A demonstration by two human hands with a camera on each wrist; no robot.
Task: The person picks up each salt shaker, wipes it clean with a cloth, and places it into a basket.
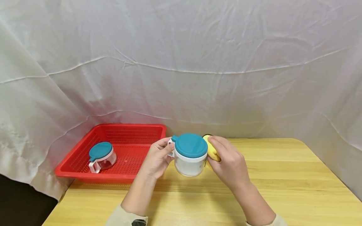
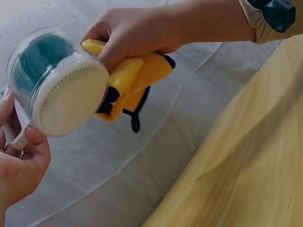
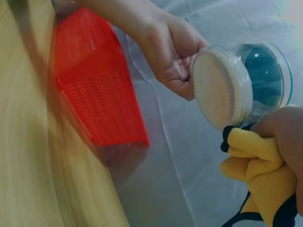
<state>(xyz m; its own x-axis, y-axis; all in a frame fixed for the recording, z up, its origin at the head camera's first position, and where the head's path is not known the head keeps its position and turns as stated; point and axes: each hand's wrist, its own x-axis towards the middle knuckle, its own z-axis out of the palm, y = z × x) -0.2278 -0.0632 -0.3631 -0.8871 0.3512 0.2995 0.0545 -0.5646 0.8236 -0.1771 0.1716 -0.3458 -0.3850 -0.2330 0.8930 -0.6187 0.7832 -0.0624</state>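
Above the table, my left hand (image 1: 159,159) grips the white handle of a clear seasoning jar (image 1: 190,164) with a teal lid (image 1: 191,145). White contents lie in the bottom of the jar, as the left wrist view shows from below. My right hand (image 1: 230,161) pinches a bunched yellow cloth (image 1: 212,150) with black edging against the jar's right side. In the left wrist view the folded cloth (image 2: 137,78) hangs down from the fingers, with a black loop at its end. Part of the cloth is hidden behind the jar and fingers.
To the left stands a red plastic basket (image 1: 128,180) with perforated walls. A second teal-lidded jar (image 1: 107,161) with a white handle sits in it. The wooden table (image 1: 297,188) extends to the right, and a pale curtain (image 1: 198,94) hangs behind it.
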